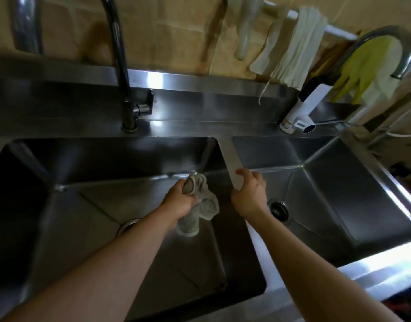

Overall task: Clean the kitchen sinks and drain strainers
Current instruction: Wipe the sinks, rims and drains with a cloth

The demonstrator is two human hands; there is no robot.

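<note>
No writing is legible. The left hand [179, 198] grasps a grey cloth [201, 203] in its grip against the left sink [67, 205] back wall. The right hand [250, 190] grip curls over the steel divider [232, 159]. The right sink [339, 205] strainer [279, 209] sits at 4 o'clock of that hand. A tiled wall [172, 31] rises at 12 o'clock.

One head-worn view looks forward and steeply down from close above a double sink [230, 159]. Its wide lens bends the wall [176, 31] behind.
</note>
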